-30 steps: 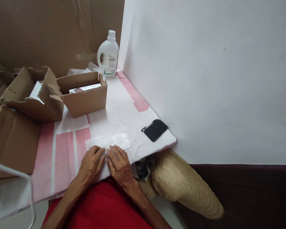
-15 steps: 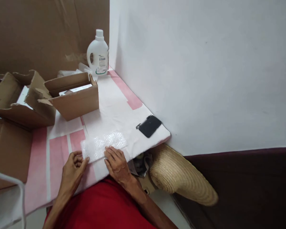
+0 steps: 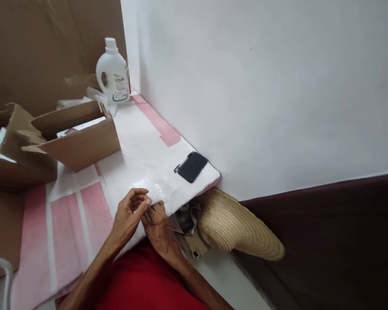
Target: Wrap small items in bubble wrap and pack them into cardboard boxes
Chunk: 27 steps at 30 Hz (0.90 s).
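Observation:
A clear sheet of bubble wrap point(image 3: 152, 188) lies near the front edge of the cloth-covered table, partly behind my hands. My left hand point(image 3: 129, 215) is closed in a pinch, thumb against fingers, at the near edge of the wrap. Right beside it, my right hand point(image 3: 159, 230) has its fingers bent down on the wrap, close to the left fingertips. Where the hands meet, the wrap is mostly hidden, so I cannot tell whether anything lies inside it. A flat black rectangular piece point(image 3: 193, 167) rests on the table to the right of the wrap.
An open cardboard box point(image 3: 84, 148) with white items inside stands left, beside another open carton point(image 3: 29, 150). A white jug point(image 3: 114, 75) is at the back. The wall point(image 3: 261, 94) borders the table's right side. A straw hat point(image 3: 236, 224) hangs below the corner.
My left hand has moved right, from the wrap's left end to beside my right hand, and the wrap looks folded shorter. The view has shifted, so the table's things sit farther left.

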### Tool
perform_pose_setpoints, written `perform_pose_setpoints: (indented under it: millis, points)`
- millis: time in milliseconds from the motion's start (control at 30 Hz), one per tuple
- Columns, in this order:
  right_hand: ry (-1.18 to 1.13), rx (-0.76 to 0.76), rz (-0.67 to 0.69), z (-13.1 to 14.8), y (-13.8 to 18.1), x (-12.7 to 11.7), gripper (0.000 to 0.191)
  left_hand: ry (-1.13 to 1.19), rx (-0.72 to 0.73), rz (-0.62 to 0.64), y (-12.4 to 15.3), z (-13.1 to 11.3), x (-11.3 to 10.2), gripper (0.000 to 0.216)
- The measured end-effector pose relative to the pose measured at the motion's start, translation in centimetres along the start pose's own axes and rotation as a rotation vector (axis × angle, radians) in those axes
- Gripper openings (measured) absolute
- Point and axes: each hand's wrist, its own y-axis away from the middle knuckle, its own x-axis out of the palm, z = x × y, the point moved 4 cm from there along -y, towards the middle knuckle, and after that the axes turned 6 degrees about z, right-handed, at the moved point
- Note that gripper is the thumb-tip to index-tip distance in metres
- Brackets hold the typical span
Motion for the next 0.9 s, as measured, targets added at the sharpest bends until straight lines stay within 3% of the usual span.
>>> perform_pose_setpoints:
  millis: [100, 167, 267, 500, 700, 800, 900]
  points:
    - [-0.035, 0.039, -0.012, 0.2, -0.2, -0.4, 0.019, -0.289, 0.168, -0.177, 0.9, 0.5, -1.8, 0.021]
    - [-0.041, 0.046, -0.022, 0.2, -0.2, -0.6, 0.018, -0.493, 0.288, -0.204, 1.7, 1.2, -2.6, 0.020]
    - [-0.016, 0.041, -0.023, 0.0, -0.1, -0.4, 0.019, -0.672, 0.396, -0.112, 2.4, 3.0, -2.5, 0.032]
    - [0.044, -0.001, 0.012, -0.6, 0.7, -0.3, 0.028, -0.903, 0.497, 0.090, 3.0, 6.0, -0.6, 0.055]
    - [0.175, -0.120, 0.117, 0.4, 1.6, -2.9, 0.026, -1.079, 0.473, 0.131, 3.2, 6.8, 0.0, 0.059]
    - [0.266, -0.147, 0.074, 1.1, 1.7, -4.3, 0.027, -1.135, 0.478, 0.128, 3.2, 7.1, 0.2, 0.060]
    - [0.259, -0.185, 0.058, 1.5, 1.0, -4.5, 0.039, -1.173, 0.489, 0.131, 3.2, 7.4, 0.3, 0.063]
